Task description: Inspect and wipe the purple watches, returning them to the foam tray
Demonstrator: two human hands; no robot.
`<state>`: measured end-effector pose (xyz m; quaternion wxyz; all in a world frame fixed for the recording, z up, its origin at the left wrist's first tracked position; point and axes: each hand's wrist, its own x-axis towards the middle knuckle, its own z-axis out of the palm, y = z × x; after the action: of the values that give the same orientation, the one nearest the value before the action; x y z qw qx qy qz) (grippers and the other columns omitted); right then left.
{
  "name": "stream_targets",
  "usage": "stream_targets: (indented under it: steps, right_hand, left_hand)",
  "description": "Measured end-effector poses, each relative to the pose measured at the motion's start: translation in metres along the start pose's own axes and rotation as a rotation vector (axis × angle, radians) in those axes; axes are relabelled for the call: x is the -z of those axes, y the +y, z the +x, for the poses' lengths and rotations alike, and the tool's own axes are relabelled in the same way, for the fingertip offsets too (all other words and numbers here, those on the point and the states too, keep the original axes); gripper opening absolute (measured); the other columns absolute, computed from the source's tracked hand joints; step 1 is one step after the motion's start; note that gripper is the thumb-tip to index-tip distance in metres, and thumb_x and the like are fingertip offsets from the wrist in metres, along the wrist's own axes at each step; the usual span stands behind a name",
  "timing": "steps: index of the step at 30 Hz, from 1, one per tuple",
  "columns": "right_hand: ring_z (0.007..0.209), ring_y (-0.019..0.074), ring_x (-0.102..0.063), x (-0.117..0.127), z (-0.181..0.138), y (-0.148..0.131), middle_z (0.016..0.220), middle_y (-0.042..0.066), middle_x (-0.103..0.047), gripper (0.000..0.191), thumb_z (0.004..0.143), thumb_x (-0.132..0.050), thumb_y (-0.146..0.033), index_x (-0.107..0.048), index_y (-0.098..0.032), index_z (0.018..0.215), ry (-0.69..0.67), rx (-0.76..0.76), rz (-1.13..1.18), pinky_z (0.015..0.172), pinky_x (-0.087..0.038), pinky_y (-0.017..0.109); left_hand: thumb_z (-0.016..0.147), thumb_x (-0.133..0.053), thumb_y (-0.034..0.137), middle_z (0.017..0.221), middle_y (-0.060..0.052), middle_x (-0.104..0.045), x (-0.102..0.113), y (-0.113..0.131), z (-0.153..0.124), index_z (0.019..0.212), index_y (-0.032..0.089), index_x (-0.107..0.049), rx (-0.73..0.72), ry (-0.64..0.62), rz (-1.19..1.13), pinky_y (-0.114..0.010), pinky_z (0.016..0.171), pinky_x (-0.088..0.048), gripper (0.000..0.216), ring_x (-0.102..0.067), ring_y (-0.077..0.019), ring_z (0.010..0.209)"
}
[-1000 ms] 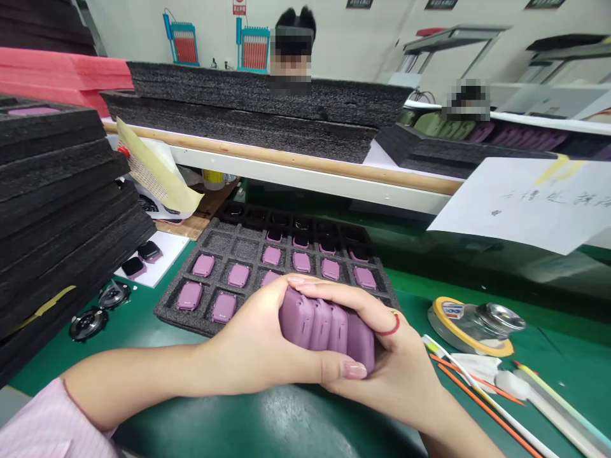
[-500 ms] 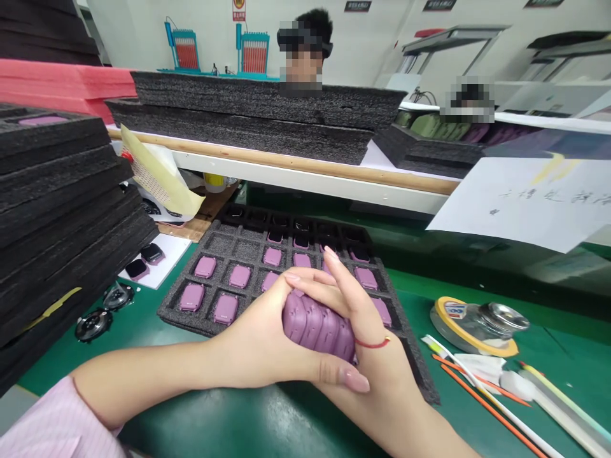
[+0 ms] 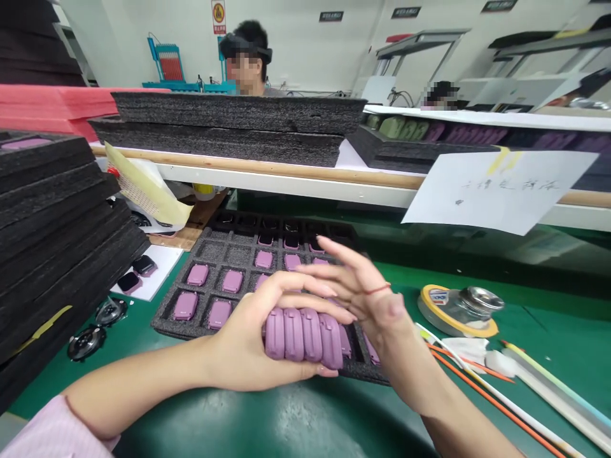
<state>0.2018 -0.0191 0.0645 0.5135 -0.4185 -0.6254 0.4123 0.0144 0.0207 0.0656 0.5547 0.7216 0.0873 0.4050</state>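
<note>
My left hand [image 3: 252,343] is wrapped round a row of several purple smartwatch cases [image 3: 303,337], with the thumb below and the fingers over the top. To the right of that row my right hand [image 3: 363,286] is raised with its fingers stretched out, a little blurred, holding nothing. Behind and below both hands lies a black foam tray [image 3: 210,248]. Purple watch cases [image 3: 232,281] sit in many of its pockets, and darker pieces fill the back rows. My hands hide part of the tray's middle and right side.
Black foam sheets [image 3: 52,229] are stacked high at left, near round watches [image 3: 86,342] and a white sheet holding square watches [image 3: 130,282]. A glass jar [image 3: 470,308] stands in a yellow tape roll at right, by orange sticks [image 3: 482,391]. A person [image 3: 248,57] is beyond the shelf [image 3: 277,177].
My right hand has come away from the watch cases and lifted to the right, its fingers spreading. The left hand keeps hold of the row. The whole view has shifted slightly.
</note>
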Motion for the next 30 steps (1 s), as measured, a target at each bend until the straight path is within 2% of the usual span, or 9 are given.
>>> stream_targets:
  steps: [3,6,10,17,23,26,30]
  right_hand:
    - [0.116,0.0322,-0.070,0.001,0.003,0.002,0.122,0.008,-0.074,0.084,0.086,-0.032,-0.085,-0.039,-0.035,0.154,-0.182,-0.113,0.049,0.096,-0.059,0.051]
    - [0.118,0.0335,-0.069,-0.001,0.002,0.004,0.126,0.009,-0.073,0.085,0.085,-0.045,-0.083,-0.039,-0.032,0.154,-0.263,-0.208,0.195,0.100,-0.056,0.054]
    - [0.129,0.0331,-0.062,-0.007,0.000,0.008,0.144,0.011,-0.062,0.086,0.080,-0.062,-0.077,-0.042,-0.032,0.151,-0.222,-0.285,0.320,0.106,-0.051,0.054]
    - [0.141,0.0323,-0.050,-0.011,0.000,0.013,0.157,0.009,-0.048,0.079,0.085,-0.054,-0.078,-0.043,-0.033,0.150,-0.172,-0.301,0.293,0.108,-0.050,0.053]
    - [0.138,0.0317,-0.053,-0.011,0.001,0.014,0.153,0.009,-0.052,0.079,0.084,-0.058,-0.075,-0.044,-0.033,0.149,-0.167,-0.293,0.317,0.111,-0.048,0.052]
    - [0.136,0.0315,-0.056,-0.012,0.001,0.015,0.149,0.010,-0.056,0.086,0.079,-0.065,-0.075,-0.042,-0.031,0.150,-0.184,-0.287,0.338,0.112,-0.047,0.051]
    - [0.127,0.0302,-0.064,-0.014,0.003,0.017,0.139,0.010,-0.065,0.095,0.071,-0.076,-0.072,-0.042,-0.030,0.149,-0.196,-0.217,0.344,0.104,-0.055,0.045]
  left_hand:
    - [0.074,-0.081,0.002,0.118,-0.009,-0.073,0.002,-0.005,0.001,0.122,0.023,-0.047,-0.072,-0.043,-0.022,-0.034,0.097,-0.058,0.063,-0.071,-0.0234,0.115]
    - [0.073,-0.081,0.001,0.117,-0.008,-0.072,0.004,-0.010,0.001,0.120,0.023,-0.050,-0.112,-0.039,0.014,-0.031,0.099,-0.057,0.060,-0.071,-0.0211,0.114]
    - [0.073,-0.078,0.002,0.116,-0.008,-0.070,0.007,-0.016,0.001,0.122,0.023,-0.052,-0.192,-0.043,0.099,-0.030,0.100,-0.056,0.059,-0.070,-0.0214,0.114]
    - [0.074,-0.075,0.002,0.116,-0.005,-0.068,0.009,-0.022,0.002,0.121,0.024,-0.052,-0.220,-0.036,0.120,-0.030,0.096,-0.057,0.057,-0.070,-0.0209,0.112]
    - [0.074,-0.075,0.003,0.115,-0.006,-0.068,0.010,-0.025,0.001,0.122,0.024,-0.052,-0.213,-0.033,0.130,-0.030,0.097,-0.057,0.058,-0.070,-0.0211,0.112]
    - [0.074,-0.075,0.002,0.119,-0.008,-0.068,0.009,-0.026,0.000,0.123,0.023,-0.051,-0.204,-0.038,0.104,-0.034,0.100,-0.056,0.058,-0.070,-0.0227,0.114]
    - [0.079,-0.073,0.002,0.122,-0.010,-0.070,0.007,-0.025,0.001,0.123,0.022,-0.050,-0.189,-0.069,0.045,-0.038,0.100,-0.057,0.053,-0.069,-0.0242,0.117]
